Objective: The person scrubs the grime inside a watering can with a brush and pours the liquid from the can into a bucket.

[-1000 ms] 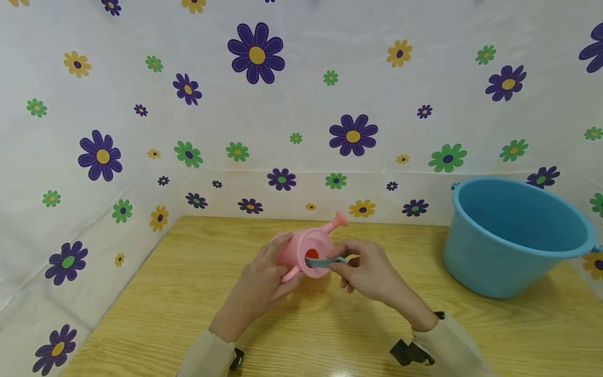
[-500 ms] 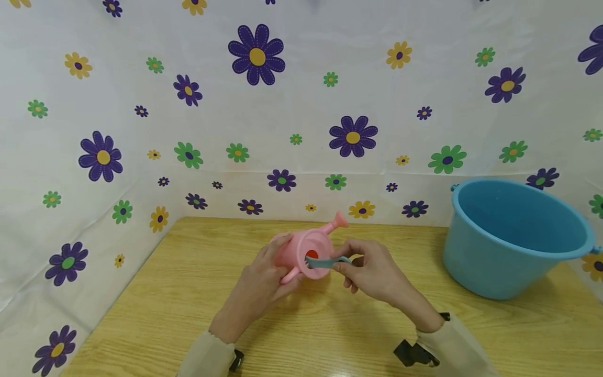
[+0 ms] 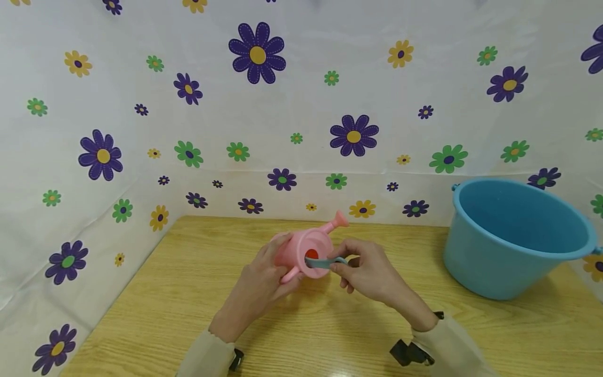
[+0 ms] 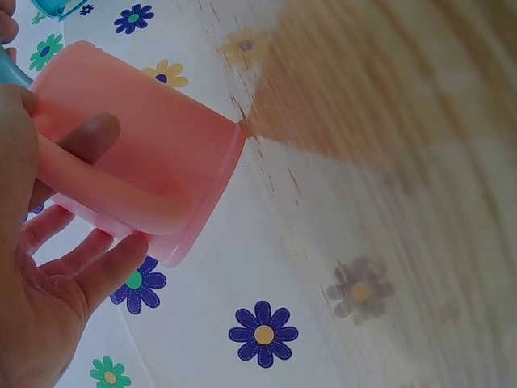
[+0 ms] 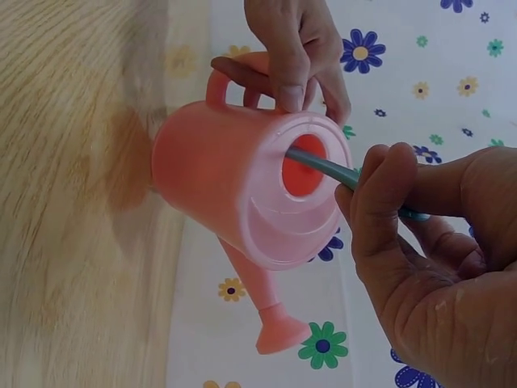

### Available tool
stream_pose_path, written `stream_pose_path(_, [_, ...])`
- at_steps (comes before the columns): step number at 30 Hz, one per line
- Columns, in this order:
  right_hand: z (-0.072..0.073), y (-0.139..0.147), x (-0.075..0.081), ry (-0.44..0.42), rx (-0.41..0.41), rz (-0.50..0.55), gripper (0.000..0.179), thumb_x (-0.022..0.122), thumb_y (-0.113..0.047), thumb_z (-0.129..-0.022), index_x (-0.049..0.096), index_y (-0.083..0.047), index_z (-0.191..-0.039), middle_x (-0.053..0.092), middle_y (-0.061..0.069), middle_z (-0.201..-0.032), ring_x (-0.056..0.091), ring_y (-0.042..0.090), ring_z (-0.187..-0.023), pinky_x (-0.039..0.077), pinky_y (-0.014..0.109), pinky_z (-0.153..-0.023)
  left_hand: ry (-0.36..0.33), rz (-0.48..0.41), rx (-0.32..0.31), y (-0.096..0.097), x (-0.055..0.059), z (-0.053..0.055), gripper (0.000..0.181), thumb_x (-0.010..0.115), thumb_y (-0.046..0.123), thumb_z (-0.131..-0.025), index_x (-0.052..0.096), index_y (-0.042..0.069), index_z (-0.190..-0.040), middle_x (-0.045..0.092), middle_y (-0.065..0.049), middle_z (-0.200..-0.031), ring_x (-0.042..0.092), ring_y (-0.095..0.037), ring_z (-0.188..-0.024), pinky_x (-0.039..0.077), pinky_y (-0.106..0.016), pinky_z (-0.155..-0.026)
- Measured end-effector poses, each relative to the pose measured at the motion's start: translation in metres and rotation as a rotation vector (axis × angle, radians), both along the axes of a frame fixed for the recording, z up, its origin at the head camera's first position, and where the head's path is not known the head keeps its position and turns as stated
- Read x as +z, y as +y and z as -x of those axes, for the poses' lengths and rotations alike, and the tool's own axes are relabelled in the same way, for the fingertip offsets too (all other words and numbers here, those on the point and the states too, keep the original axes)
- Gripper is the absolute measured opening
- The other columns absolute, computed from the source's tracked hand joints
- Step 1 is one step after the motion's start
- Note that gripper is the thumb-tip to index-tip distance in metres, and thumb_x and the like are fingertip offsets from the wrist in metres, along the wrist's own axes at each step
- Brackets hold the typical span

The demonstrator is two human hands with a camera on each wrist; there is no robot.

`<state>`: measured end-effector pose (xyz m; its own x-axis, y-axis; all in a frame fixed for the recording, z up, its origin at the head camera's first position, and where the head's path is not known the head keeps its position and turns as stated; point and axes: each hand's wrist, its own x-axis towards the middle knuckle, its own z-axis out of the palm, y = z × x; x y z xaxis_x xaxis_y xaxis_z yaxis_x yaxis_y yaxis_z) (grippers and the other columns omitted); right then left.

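Observation:
A pink watering can point(image 3: 288, 252) is tilted, its round opening turned toward the right hand. My left hand point(image 3: 261, 283) grips it about the body and handle point(image 5: 216, 87); in the left wrist view point(image 4: 153, 113) its fingers spread round the can's underside. A slim blue tool point(image 5: 327, 167) with a curved handle is pinched between the thumb and fingers of my right hand point(image 3: 372, 269). Its far end reaches through the opening and is hidden inside. Red-orange shows within the opening. The can's lower edge meets the wooden table point(image 3: 188, 314).
On the right of the table stands a large blue bucket point(image 3: 490, 262) with lugs at its rim. A white flower-patterned cloth point(image 3: 301, 94) hangs behind the table and along its left side.
Half a second ago the blue tool was drawn slightly out to the right, with pale prong-like tips at the opening; now it is pushed back in. The left hand and can stay put.

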<state>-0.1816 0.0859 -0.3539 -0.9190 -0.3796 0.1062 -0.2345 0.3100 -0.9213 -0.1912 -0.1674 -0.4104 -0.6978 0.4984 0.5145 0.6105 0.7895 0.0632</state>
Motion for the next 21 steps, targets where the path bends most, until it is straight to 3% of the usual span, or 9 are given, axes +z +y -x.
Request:
stream_pose_path(11, [0.006,-0.010,-0.009,0.002,0.004,0.002,0.009,0.069,-0.001,-0.094,0.070,-0.002,-0.102,0.067,0.018,-0.091,0.060,0.016,-0.055,0.058,0.032,-0.051,0.024,0.002,-0.013,0.000,0.000,0.000,0.043,0.068,0.038,-0.096,0.066,0.011,-0.063,0.046,-0.009,-0.150,0.052,-0.029,-0.137,0.065,-0.034,-0.082])
stream_pose_path(21, [0.012,-0.017,-0.013,0.039,-0.006,-0.036,0.008,0.069,-0.002,-0.094,0.070,-0.004,-0.101,0.067,0.013,-0.084,0.059,0.014,-0.054,0.057,0.030,-0.049,0.046,0.002,-0.014,-0.001,0.000,0.001,0.043,0.069,0.037,-0.095,0.065,0.011,-0.061,0.047,-0.010,-0.149,0.053,-0.029,-0.136,0.065,-0.033,-0.078])
